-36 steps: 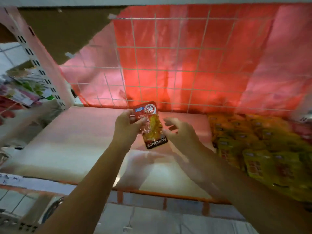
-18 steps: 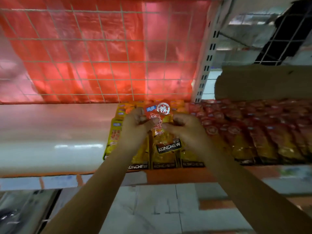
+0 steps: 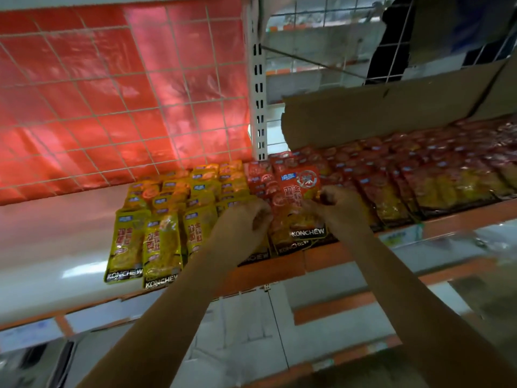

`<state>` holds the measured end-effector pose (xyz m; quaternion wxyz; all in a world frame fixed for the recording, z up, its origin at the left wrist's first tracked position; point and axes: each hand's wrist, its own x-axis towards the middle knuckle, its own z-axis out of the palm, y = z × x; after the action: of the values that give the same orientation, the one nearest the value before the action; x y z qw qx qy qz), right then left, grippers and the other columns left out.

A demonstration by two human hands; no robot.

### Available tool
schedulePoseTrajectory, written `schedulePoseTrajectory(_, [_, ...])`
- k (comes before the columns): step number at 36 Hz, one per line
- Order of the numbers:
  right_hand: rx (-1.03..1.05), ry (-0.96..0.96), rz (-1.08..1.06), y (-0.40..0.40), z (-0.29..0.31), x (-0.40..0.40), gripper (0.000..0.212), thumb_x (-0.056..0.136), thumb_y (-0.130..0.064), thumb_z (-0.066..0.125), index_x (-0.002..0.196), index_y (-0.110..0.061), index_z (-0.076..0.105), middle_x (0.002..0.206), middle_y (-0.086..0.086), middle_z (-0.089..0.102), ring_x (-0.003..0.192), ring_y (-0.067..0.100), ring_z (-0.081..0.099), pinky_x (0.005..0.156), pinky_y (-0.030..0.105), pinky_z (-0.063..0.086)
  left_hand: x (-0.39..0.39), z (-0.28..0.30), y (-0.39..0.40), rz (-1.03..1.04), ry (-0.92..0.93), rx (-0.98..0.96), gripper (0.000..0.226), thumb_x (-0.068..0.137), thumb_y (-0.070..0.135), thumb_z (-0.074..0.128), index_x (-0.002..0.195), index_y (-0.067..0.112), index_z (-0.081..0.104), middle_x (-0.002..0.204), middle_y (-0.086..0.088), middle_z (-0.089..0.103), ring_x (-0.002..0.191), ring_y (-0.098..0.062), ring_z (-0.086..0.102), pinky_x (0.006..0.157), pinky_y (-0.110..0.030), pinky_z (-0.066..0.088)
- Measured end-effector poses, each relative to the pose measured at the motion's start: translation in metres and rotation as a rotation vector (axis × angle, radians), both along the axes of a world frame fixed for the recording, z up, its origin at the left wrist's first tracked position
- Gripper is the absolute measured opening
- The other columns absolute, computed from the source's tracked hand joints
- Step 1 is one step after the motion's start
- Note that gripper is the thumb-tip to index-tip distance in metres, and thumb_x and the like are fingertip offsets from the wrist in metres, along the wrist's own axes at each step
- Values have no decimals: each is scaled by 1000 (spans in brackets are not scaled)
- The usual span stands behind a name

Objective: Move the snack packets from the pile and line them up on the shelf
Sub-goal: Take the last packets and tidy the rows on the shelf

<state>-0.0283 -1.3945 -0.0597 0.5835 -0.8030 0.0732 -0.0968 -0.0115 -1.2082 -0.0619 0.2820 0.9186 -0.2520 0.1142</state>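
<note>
I hold one red snack packet [image 3: 298,200] between both hands, just above the shelf [image 3: 56,247]. My left hand [image 3: 243,222] curls its fingers [image 3: 261,217] round the packet's left edge; my right hand [image 3: 340,208] pinches its right edge near the top. The packet is tilted, its KONCHEW band lowest, and it overlaps the red packets lying beneath it.

Left of my hands the yellow packets [image 3: 165,217] lie flat in overlapping rows that reach from the front lip back to the wire grid [image 3: 120,102] with its red sheet behind. Right of them the red packets [image 3: 419,177] run in the same overlapping rows far along the shelf. A white slotted upright [image 3: 258,107] stands at the back, right where yellow meets red. A folded cardboard flap [image 3: 377,113] leans over the rear of the red rows and hides their far ends.

The shelf is white on top with an orange front edge [image 3: 279,267]. Its whole left part, left of the yellow rows, is bare white surface. Some front packets hang slightly over the lip. Below, a lower shelf edge [image 3: 335,306] shows, blurred.
</note>
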Motion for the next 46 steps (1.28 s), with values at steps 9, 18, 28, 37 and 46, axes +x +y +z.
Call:
schedulePoseTrajectory(9, [-8, -4, -110, -34, 6, 3, 11, 82, -8, 68, 83, -15, 61, 78, -2, 63, 66, 7, 58, 49, 11, 46, 6, -6, -23, -110, 17, 322, 25, 91, 18, 51, 114, 12, 60, 118, -2, 58, 110, -20, 50, 92, -30, 43])
schedulePoseTrajectory(18, [-37, -45, -141, -45, 25, 63, 45, 74, -5, 73, 116, -12, 59, 111, 4, 65, 102, 19, 60, 90, 35, 49, 17, -3, -39, -53, 82, 424, 36, 91, 23, 51, 126, 16, 53, 124, -2, 50, 118, -21, 44, 97, -36, 43])
schedulePoseTrajectory(28, [-184, -140, -21, -39, 35, 127, 54, 76, -9, 74, 125, -5, 52, 114, 3, 60, 105, 14, 56, 90, 25, 44, 37, 10, -50, -17, 82, 414, 34, 96, 26, 46, 127, 14, 51, 127, -5, 52, 118, -24, 48, 92, -35, 43])
schedulePoseTrajectory(37, [-164, -107, 64, -43, 21, 166, 37, 74, -2, 75, 107, -8, 60, 91, -3, 61, 78, 5, 58, 73, 16, 49, 46, 1, -57, -12, 88, 474, 41, 94, 30, 48, 134, 19, 47, 131, -5, 47, 123, -26, 42, 95, -40, 44])
schedulePoseTrajectory(46, [-106, -7, 192, -49, 29, 181, 32, 81, -1, 67, 110, -10, 59, 96, 0, 64, 79, 6, 61, 65, 14, 48, 50, 2, -59, -29, 99, 485, 40, 96, 32, 46, 133, 19, 48, 129, -3, 46, 121, -23, 42, 95, -37, 44])
